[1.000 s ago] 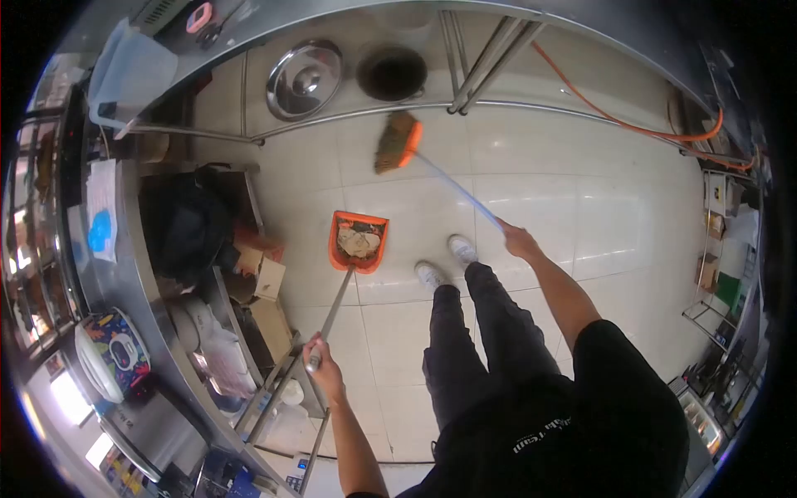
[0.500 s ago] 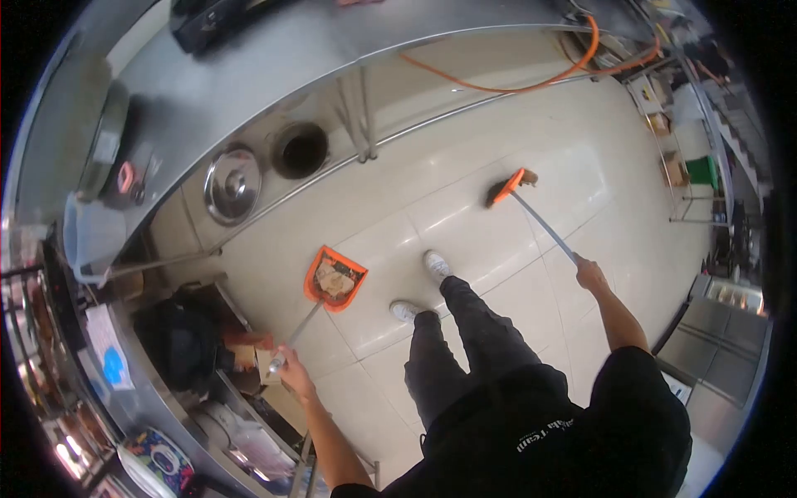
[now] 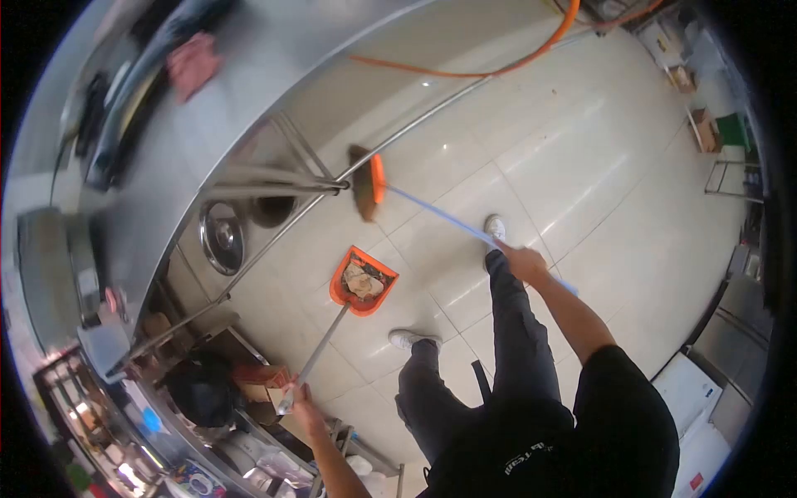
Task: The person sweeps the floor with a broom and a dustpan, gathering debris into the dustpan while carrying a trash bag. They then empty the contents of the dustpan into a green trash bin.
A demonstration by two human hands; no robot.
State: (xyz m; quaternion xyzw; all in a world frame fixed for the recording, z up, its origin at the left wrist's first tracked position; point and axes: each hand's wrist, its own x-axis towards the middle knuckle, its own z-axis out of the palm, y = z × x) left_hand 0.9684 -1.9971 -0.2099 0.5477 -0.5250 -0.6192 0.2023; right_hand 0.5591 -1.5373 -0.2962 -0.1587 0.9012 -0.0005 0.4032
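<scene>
While right grip (image 3: 525,264) clasps bristly broom (image 3: 378,178), rounded dustpan (image 3: 337,288) holds scraps (image 3: 363,284).

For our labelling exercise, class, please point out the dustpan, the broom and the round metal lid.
Dustpan (image 3: 338,287): head view, on its orange side wall.
Broom (image 3: 378,178): head view, on its orange bristle block.
Round metal lid (image 3: 222,237): head view, near its middle.

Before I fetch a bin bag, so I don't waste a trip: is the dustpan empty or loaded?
Loaded: pale scraps lie inside the orange dustpan, covering much of its base.
</scene>
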